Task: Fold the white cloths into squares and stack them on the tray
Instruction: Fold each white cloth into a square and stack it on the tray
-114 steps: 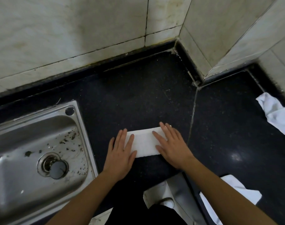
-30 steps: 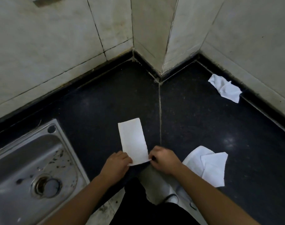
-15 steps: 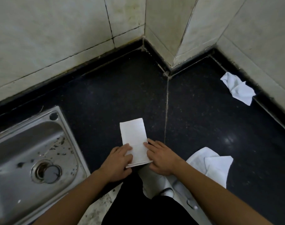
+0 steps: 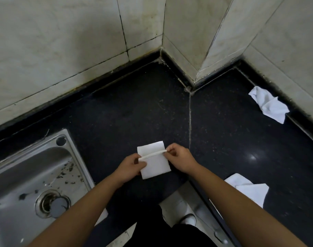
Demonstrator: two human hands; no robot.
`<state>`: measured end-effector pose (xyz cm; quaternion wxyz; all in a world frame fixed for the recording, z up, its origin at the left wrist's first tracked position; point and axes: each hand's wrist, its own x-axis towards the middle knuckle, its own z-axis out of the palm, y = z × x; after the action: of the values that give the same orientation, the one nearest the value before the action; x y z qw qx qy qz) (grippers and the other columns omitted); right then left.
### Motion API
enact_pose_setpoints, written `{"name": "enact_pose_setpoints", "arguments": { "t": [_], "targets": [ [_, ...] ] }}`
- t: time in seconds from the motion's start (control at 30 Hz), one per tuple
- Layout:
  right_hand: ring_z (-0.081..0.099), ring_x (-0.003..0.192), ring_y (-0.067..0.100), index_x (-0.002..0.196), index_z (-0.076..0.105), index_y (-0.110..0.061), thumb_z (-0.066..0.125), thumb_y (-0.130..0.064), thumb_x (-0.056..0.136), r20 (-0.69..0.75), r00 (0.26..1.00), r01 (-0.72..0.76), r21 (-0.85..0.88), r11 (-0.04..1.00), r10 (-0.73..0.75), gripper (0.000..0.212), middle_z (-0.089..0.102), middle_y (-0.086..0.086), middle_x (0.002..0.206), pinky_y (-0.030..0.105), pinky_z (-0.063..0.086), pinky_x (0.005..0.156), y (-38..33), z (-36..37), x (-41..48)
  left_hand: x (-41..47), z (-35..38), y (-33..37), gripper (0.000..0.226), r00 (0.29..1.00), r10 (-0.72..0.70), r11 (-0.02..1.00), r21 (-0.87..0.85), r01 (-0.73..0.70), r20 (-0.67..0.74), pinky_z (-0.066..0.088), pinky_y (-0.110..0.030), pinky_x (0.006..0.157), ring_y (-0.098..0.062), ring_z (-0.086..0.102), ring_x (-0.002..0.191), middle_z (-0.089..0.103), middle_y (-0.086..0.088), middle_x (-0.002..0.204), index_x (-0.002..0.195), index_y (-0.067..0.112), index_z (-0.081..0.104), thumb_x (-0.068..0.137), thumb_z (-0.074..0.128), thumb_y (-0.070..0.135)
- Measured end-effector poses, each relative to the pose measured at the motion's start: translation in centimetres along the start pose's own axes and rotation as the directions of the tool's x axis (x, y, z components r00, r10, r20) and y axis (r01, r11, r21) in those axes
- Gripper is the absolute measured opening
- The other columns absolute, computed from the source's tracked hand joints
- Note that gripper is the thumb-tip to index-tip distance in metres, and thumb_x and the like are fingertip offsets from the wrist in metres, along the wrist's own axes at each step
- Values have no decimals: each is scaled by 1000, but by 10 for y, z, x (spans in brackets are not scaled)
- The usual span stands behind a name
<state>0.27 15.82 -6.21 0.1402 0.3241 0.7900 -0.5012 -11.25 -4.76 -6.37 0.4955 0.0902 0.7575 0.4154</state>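
Note:
A white cloth (image 4: pixel 154 165), folded into a narrow strip, lies on the black counter (image 4: pixel 134 111) near its front edge. My left hand (image 4: pixel 129 166) pinches the strip's near end at its left corner. My right hand (image 4: pixel 180 158) pinches the same end at its right corner. That lifted end hangs over the middle of the strip, so the cloth is bent roughly in half. A crumpled white cloth (image 4: pixel 269 104) lies at the far right by the wall. Another white cloth (image 4: pixel 250 189) lies flat at the right, partly behind my right forearm. No tray is in view.
A steel sink (image 4: pixel 27 184) with a drain plug is set into the counter at the left. Tiled walls (image 4: pixel 81 41) close the back, and a tiled column juts into the counter at the middle. The counter's front edge drops to the floor below my arms.
Both hands lifted the near end of the strip and carried it away from me over the cloth. Before that the strip was turned from lying crosswise to lying lengthwise.

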Motion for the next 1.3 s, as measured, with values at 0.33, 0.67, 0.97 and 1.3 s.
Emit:
{"name": "enact_pose_setpoints", "arguments": {
  "t": [0.33, 0.67, 0.97, 1.3],
  "targets": [
    [62, 83, 5, 100, 69, -27, 69, -36, 91, -164, 973, -147, 84, 986, 159, 12, 67, -12, 86, 22, 50, 76, -12, 12, 35, 32, 4, -4, 17, 925, -124, 987, -139, 79, -358, 58, -36, 82, -16, 69, 89, 73, -2, 98, 100, 13, 72, 88, 73, 24],
    [61, 87, 9, 113, 62, -25, 59, -39, 96, -211, 976, -72, -88, 993, 52, 22, 63, -10, 97, 28, 51, 75, -13, 16, 34, 21, 7, -12, 29, 848, 235, 936, 347, -66, -475, 53, -32, 71, -9, 61, 83, 62, 9, 95, 110, 23, 60, 91, 64, 46],
    [62, 109, 29, 122, 67, -20, 67, -33, 91, 15, 743, 456, -743, 489, -669, 33, 62, 9, 126, 43, 56, 84, 26, 38, 5, -4, 21, -44, 53, 723, 684, 397, 881, -257, -97, 39, -47, 105, -33, 34, 142, 34, -17, 155, 145, 11, 42, 100, 42, 39],
    [31, 146, 34, 154, 32, -24, 27, -49, 100, 124, 916, 337, -756, 562, -382, 61, 23, 8, 164, 50, 36, 115, 29, 39, -2, 11, 7, -55, 73, 922, 357, 191, 954, -233, 153, 23, -57, 118, -24, -6, 152, -3, -8, 166, 157, 11, 9, 102, 13, 59]
  ]
}}
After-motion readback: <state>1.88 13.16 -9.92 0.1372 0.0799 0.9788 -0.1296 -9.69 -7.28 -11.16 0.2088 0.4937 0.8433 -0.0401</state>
